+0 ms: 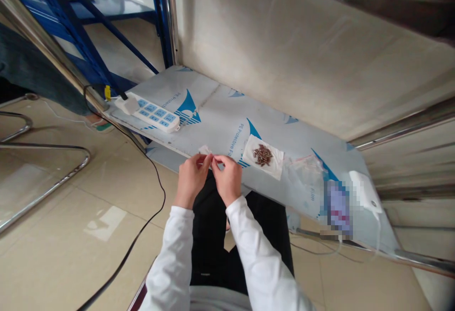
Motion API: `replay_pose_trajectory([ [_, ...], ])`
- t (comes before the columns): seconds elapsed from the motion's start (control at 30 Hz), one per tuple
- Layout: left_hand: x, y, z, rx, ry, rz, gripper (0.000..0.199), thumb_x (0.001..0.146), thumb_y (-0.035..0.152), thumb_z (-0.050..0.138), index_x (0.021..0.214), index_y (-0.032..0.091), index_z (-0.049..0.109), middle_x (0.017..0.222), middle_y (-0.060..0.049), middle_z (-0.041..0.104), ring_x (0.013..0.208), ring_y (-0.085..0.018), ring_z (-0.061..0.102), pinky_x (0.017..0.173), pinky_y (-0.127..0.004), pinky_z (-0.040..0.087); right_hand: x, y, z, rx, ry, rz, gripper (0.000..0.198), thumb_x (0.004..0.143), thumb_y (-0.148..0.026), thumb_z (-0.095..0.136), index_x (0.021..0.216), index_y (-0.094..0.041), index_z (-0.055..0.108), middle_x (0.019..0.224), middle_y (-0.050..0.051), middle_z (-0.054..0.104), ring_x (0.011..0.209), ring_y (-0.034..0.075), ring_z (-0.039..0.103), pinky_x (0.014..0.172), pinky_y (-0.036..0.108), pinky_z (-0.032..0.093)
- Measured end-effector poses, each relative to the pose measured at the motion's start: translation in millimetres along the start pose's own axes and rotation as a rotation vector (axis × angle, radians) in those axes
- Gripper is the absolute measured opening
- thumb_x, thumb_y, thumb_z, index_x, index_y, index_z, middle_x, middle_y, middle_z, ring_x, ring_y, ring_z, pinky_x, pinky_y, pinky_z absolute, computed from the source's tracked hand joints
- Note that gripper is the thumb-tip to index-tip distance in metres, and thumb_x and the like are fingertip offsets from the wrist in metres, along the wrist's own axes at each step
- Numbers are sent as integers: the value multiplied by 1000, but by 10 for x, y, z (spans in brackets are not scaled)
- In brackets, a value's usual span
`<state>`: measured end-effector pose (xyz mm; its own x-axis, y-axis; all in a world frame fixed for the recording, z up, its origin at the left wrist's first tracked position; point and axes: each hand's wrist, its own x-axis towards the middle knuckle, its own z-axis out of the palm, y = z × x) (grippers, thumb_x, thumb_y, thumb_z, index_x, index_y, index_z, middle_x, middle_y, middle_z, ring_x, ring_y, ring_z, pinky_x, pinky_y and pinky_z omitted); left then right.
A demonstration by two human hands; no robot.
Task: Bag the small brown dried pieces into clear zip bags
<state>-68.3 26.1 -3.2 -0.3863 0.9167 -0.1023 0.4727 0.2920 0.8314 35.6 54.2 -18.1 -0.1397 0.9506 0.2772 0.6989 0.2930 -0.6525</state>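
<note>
1. So, my left hand (193,180) and right hand (228,178) pinch closed, fingertips meeting; I cannot tell what they hold
2. Small pale scrap (204,149) just past them, twelve o'clock
3. Small brown pieces (263,155) on white paper (274,169), three o'clock
4. White power strip (156,114), ten o'clock

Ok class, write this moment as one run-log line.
left hand: fingertips pinched | right hand: fingertips pinched, close beside left | grip contents: unclear | nearby: brown screw-like pieces on white sheet; multi-socket power strip

The brown pieces (263,155) look shiny, the paper (276,165) matt.
</note>
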Motion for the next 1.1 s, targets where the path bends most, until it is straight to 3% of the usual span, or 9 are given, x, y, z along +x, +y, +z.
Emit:
replay_pose_trajectory([
  [0.07, -25, 43, 92, -126, -46, 67, 35, 84, 45, 53, 88, 17, 73, 82, -8, 76, 76, -21, 70, 66, -24, 46, -149, 2, -151, 84, 84, -47, 14, 85, -20, 57, 84, -18, 71, 86, 7, 73, 80, 19, 66, 77, 29, 50],
  [0.2, -100, 170, 266, -393, -136, 91, 32, 77, 44, 63, 88, 15, 72, 82, -9, 76, 76, -22, 71, 68, -25, 50, -330, 101, -388, 36, 201, -53, 14, 85, -16, 58, 84, -16, 72, 89, 9, 72, 84, 22, 66, 80, 33, 51],
  [0.4, -204, 320, 546, -544, -276, 121, 25, 75, 36, 66, 85, 14, 74, 85, -9, 75, 80, -22, 70, 71, -27, 52, -453, 324, -620, 18, 272, 9, 19, 85, -17, 58, 97, -16, 72, 98, 10, 71, 91, 23, 65, 85, 37, 52],
  [0.67, -353, 423, 891, -996, -271, -57, 25, 59, 28, 80, 76, 13, 71, 79, -5, 73, 75, -16, 66, 75, -26, 50, -568, 521, -750, 156, 318, 78, 22, 86, -17, 55, 102, -17, 70, 99, 10, 72, 90, 21, 67, 83, 33, 53],
  [0.87, -402, 489, 930, -983, -301, -109, 30, 57, 32, 82, 75, 11, 70, 72, -4, 72, 65, -12, 64, 67, -24, 50, -564, 557, -919, 235, 216, 87, 21, 88, -21, 52, 95, -17, 71, 88, 8, 74, 74, 18, 67, 71, 28, 53],
  [1.1, -430, 477, 958, -769, -351, 55, 29, 67, 37, 76, 74, 10, 69, 69, -5, 71, 62, -13, 63, 63, -23, 49, -574, 720, -1104, 448, 70, 196, 22, 86, -31, 56, 89, -16, 72, 76, 5, 73, 65, 17, 67, 65, 26, 53],
])
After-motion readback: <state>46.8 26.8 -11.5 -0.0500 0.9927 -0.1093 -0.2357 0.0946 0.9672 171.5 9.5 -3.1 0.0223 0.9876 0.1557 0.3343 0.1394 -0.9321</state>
